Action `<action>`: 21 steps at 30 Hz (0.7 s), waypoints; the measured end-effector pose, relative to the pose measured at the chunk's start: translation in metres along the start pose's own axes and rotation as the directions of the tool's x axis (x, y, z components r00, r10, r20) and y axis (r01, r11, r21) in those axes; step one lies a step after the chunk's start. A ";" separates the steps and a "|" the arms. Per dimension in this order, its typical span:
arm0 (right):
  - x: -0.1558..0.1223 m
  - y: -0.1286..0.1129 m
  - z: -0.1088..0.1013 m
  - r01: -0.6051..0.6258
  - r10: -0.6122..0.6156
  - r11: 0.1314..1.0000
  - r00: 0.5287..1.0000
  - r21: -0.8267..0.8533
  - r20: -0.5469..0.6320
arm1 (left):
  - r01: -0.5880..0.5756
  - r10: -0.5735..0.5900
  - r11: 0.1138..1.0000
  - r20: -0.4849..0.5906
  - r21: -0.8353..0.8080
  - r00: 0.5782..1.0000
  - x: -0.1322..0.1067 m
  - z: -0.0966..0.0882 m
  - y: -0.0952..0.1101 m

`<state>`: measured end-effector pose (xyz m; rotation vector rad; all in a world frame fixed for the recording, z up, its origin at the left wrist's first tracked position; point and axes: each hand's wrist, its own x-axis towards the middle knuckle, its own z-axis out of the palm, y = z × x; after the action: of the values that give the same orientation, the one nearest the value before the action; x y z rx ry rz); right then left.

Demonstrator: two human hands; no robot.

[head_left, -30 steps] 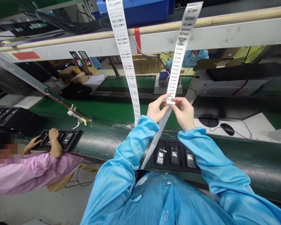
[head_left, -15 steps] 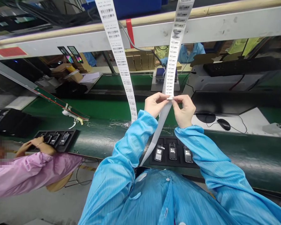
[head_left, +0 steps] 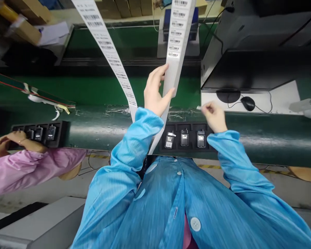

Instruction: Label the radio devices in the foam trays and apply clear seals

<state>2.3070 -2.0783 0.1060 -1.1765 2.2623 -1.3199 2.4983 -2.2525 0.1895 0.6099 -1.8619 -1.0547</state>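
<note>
My left hand (head_left: 157, 90) is beside a hanging strip of barcode labels (head_left: 173, 47), thumb and fingers spread apart. Its thumb overlaps the bare backing of the strip; whether it presses on it I cannot tell. Between the thumb and finger of my right hand (head_left: 214, 117), slightly blurred, is a small white label (head_left: 199, 108). Below both hands lies a black tray (head_left: 190, 151). Three black handheld devices sit in it: the left one (head_left: 169, 140) bears white labels, with a middle one (head_left: 184, 138) and a right one (head_left: 201, 139) beside it.
A second label strip (head_left: 114, 58) hangs to the left. On the right are a monitor (head_left: 256, 71) and a mouse (head_left: 248, 103). A co-worker's hands (head_left: 14, 139), with pink sleeves, are at another black tray (head_left: 61, 133) on the far left.
Both hands were together at the strip; now they are apart. My right hand has moved right and down with a label, and my left hand has spread. The view has tilted downward.
</note>
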 end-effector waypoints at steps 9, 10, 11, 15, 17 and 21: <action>-0.054 0.151 0.080 -0.425 0.568 0.809 0.744 -0.407 0.352 | 0.304 -0.285 0.929 -0.117 0.211 0.951 -0.132 -0.007 -0.070; -0.053 0.156 0.085 -0.425 0.581 0.797 0.731 -0.428 0.357 | 0.351 -0.330 0.912 -0.128 0.211 0.935 -0.146 -0.010 -0.076; -0.052 0.161 0.088 -0.423 0.592 0.788 0.720 -0.448 0.362 | 0.391 -0.368 0.896 -0.140 0.211 0.919 -0.159 -0.012 -0.081; -0.050 0.174 0.094 -0.401 0.619 0.757 0.692 -0.516 0.371 | 0.478 -0.443 0.849 -0.189 0.226 0.876 -0.191 -0.026 -0.092; -0.051 0.178 0.096 -0.383 0.622 0.748 0.689 -0.542 0.372 | 0.490 -0.451 0.836 -0.201 0.246 0.870 -0.196 -0.032 -0.094; -0.051 0.181 0.099 -0.350 0.621 0.736 0.690 -0.580 0.371 | 0.485 -0.438 0.833 -0.216 0.266 0.872 -0.198 -0.038 -0.095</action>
<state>2.3046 -2.0531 -0.1050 -0.7907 2.2471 -0.1684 2.6274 -2.1707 0.0275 1.3491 -1.8041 -0.9809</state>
